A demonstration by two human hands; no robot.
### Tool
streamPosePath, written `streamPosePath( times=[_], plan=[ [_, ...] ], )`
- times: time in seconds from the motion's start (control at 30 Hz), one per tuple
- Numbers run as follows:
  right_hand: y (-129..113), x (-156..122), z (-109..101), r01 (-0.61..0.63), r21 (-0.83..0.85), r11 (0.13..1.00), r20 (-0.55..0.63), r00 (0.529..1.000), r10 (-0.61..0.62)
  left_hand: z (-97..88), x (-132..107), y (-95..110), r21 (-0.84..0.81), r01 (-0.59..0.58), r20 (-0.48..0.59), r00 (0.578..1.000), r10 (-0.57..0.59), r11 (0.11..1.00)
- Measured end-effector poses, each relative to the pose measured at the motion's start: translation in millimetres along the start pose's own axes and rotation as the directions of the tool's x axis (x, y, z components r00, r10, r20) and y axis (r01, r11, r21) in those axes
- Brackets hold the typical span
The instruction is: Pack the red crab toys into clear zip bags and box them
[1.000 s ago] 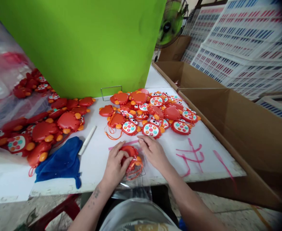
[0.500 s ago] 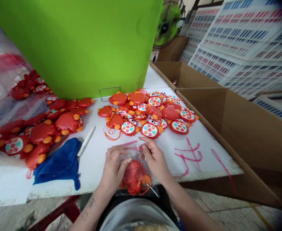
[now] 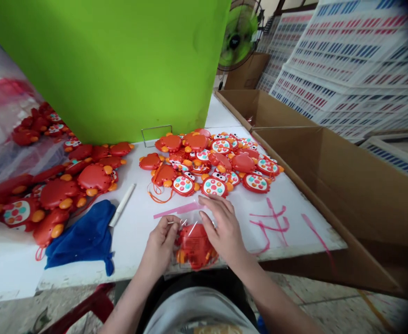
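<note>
Left hand [image 3: 160,246]: fingers pinched on edge of clear plastic bag [image 3: 191,221]. Right hand [image 3: 221,227]: spread on bag top, just apart from left. Red crab toy [image 3: 194,246]: inside bag, on white table [image 3: 134,250], beside pink strip [image 3: 178,209]. Crab toy pile [image 3: 214,187]: just beyond. Risk: loose pinch, bag slipping, toy sliding out. Pink table scrawl [image 3: 269,222]: unreadable. Brand: none legible.

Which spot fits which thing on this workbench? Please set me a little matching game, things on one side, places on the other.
1. Blue fabric cloth
2. White pen-shaped stick
3. Red crab-shaped toy in a clear plastic bag
4. Green-bladed fan

A. Between the left hand and right hand
B. Beyond the bright green board
C. Crumpled on the white table's near left side
D. Lying slanted beside the cloth

Pairs: 1-C; 2-D; 3-A; 4-B
</note>
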State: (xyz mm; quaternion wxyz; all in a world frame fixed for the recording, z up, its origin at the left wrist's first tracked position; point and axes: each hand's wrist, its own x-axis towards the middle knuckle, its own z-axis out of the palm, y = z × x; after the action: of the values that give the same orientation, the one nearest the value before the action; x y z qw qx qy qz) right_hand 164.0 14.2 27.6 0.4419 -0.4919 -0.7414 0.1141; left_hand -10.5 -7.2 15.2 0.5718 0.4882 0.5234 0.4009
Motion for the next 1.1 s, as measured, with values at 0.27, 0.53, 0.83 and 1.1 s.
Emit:
streamPosePath(
  times=[0.27, 0.53, 0.83, 1.1],
  plan=[
    [-16, 7, 10, 0.227, -0.111, 0.968, 0.073, 0.973, -0.220, 7.7, -10, 19, 0.316, -0.140, 0.061, 0.990, 0.127, 0.938],
    [-3, 11, 9, 0.035, -0.126, 0.991, 0.003, 0.999, -0.034, 8.7, -9, 19, 0.375, -0.128, 0.071, 0.992, 0.109, 0.918],
    [143, -23, -76, -0.392, -0.552, 0.736, -0.187, 0.918, 0.349, -10.7, 7, -9, -0.031, 0.117, -0.024, 0.993, -0.117, 0.993],
    [123, -24, -87, -0.269, -0.639, 0.721, -0.282, 0.953, 0.106, -11.6, 15, -4, -0.082, 0.141, -0.004, 0.990, -0.142, 0.987]
  ],
)
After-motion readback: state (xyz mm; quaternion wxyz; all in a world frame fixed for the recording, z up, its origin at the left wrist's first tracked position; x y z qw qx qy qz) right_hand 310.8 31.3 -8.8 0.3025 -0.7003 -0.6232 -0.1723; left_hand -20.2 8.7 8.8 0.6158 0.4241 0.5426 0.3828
